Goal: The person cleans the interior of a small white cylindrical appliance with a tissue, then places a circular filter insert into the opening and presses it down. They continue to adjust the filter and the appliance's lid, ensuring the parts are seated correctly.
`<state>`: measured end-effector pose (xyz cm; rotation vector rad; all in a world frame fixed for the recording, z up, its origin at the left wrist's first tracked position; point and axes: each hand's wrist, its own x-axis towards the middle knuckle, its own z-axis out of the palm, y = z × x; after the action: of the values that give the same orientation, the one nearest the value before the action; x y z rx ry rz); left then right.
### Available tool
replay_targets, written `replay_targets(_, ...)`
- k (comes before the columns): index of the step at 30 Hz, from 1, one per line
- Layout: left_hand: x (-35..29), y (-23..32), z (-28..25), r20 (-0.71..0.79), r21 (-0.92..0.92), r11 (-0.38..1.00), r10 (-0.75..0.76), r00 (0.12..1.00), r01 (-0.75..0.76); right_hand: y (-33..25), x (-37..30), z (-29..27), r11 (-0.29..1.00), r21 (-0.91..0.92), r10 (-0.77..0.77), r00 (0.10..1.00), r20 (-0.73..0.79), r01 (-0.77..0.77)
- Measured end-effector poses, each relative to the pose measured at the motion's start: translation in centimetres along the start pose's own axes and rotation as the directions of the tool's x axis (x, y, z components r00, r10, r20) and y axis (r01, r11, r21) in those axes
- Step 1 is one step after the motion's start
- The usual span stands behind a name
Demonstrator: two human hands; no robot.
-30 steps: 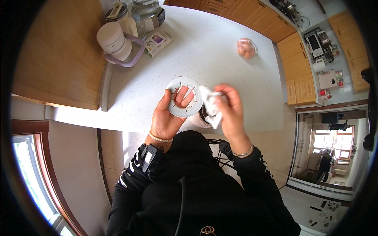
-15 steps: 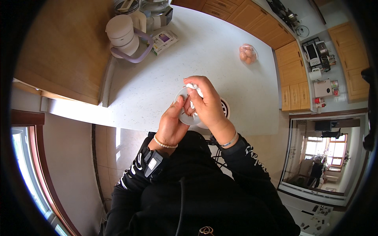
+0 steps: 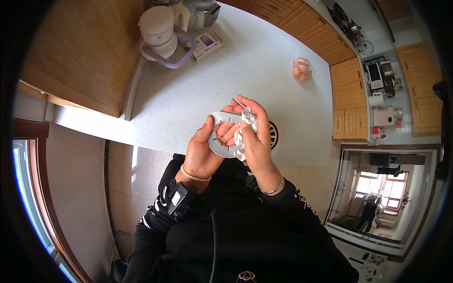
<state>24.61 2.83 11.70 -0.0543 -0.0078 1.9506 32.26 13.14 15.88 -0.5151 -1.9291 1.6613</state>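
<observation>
My left hand (image 3: 202, 152) is closed around the left edge of a small pale, rounded dish-like piece (image 3: 218, 147), thumb on its rim. Fingers show in its middle, with several thin brown marks over them; I cannot tell if they are seen through a clear part or an opening. In my right hand (image 3: 259, 152) is a crumpled white tissue (image 3: 249, 118), pressed along the piece's right edge. Right behind that hand, a round thing with a dark grid pattern (image 3: 274, 135) sits on the white counter (image 3: 184, 104), mostly hidden.
A clear bag of brown eggs (image 3: 302, 70) lies at the counter's far right. Back left stand a white appliance with a lilac handle (image 3: 158, 30), a small printed box (image 3: 206, 46) and clear containers. Wooden cabinets (image 3: 311, 28) line the far side.
The pale piece has turned so its face shows more fully. My right hand and the tissue have shifted slightly down and right along its edge. The view has shifted a little.
</observation>
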Motion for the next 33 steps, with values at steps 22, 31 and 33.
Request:
replay_targets(22,-1.3,1.0,2.7,-0.169,0.346,0.931,-0.061,0.984,0.118,-0.1,3.1,0.7,0.853,-0.497,-0.124,0.987,0.105,0.16)
replay_targets(31,-1.1,2.1,2.2,-0.121,0.104,0.994,-0.029,0.992,0.042,-3.7,5.9,-3.0,0.946,-0.287,-0.218,0.95,-0.223,0.149)
replay_targets(33,-0.9,1.6,1.9,-0.09,0.113,0.994,0.016,0.996,-0.006,-4.4,4.3,-1.4,0.964,-0.202,-0.2,0.974,-0.106,0.176)
